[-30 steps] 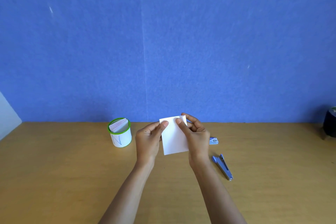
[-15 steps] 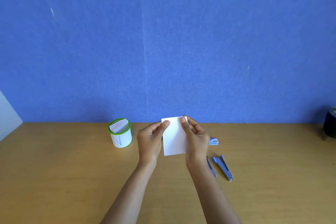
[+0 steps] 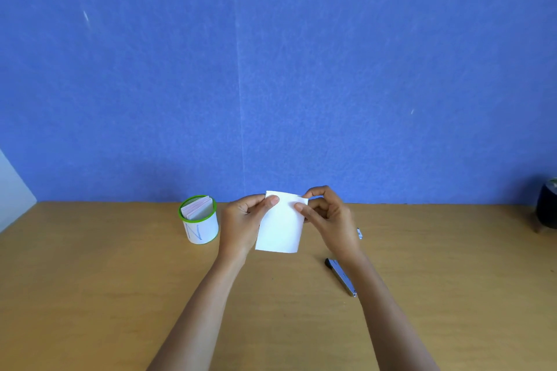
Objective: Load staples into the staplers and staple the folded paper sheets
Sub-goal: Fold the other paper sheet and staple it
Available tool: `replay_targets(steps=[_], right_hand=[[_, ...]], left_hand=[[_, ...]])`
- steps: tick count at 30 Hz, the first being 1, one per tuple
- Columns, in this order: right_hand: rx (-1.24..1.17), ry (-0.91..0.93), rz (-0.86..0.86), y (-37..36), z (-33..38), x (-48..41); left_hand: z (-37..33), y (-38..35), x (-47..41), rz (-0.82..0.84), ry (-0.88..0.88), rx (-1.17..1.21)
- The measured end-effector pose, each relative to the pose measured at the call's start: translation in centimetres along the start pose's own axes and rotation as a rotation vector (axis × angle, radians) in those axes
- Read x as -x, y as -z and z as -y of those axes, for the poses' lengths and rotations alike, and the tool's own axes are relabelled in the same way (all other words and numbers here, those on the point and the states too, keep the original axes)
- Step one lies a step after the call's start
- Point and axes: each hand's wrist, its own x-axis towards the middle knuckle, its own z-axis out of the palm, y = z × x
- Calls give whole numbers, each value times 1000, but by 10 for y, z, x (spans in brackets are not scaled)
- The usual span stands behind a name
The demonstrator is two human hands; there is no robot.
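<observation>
The folded paper sheet was a plain white rectangle, taller than wide, slightly bowed, its lower edge hanging free above the wooden table. Both hands held it up between them. The left hand pinched its upper left corner, thumb on the near face and fingers behind. The right hand gripped the upper right corner, thumb pressed on the near face and the forefinger curled over the top edge.

Below and to the right of that grip, a stapler lay on the table, partly hidden by the right forearm. Just right of the right wrist a small bluish item peeked out, too covered to identify. Left of the left hand stood a white cup with a green rim, holding more folded sheets.

Compared with half a second before, the sheet had tilted so its bottom swung leftward, the right hand had shifted outward to the corner, and the right forearm now covered one of the two staplers seen earlier.
</observation>
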Motion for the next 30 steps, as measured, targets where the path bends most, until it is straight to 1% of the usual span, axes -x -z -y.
replay_targets(steps=[2, 5, 7, 9, 13, 16, 21, 26, 30], right_hand=[[30, 15, 41, 4, 0, -1], [25, 21, 32, 7, 0, -3], [-68, -3, -6, 4, 0, -1], [-228, -51, -59, -2, 0, 1], [-465, -195, -128, -12, 1, 4], [-565, -274, -162, -14, 2, 5], [-692, -321, -191, -19, 3, 7], [-678, -344, -265, -23, 3, 9], [-564, -277, -289, -21, 2, 8]], left_hand=[[-2, 0, -1, 11, -17, -35], [-4, -1, -1, 13, -36, -55], [-4, -2, -2, 3, -27, -26], [-3, -3, -2, -1, -16, 4], [0, -4, 1, -18, 24, 46], [2, -5, 2, -12, 52, 73], [5, -9, 6, -27, 31, 90], [3, -13, 10, -40, -16, 86], [2, -16, 12, -38, -59, 63]])
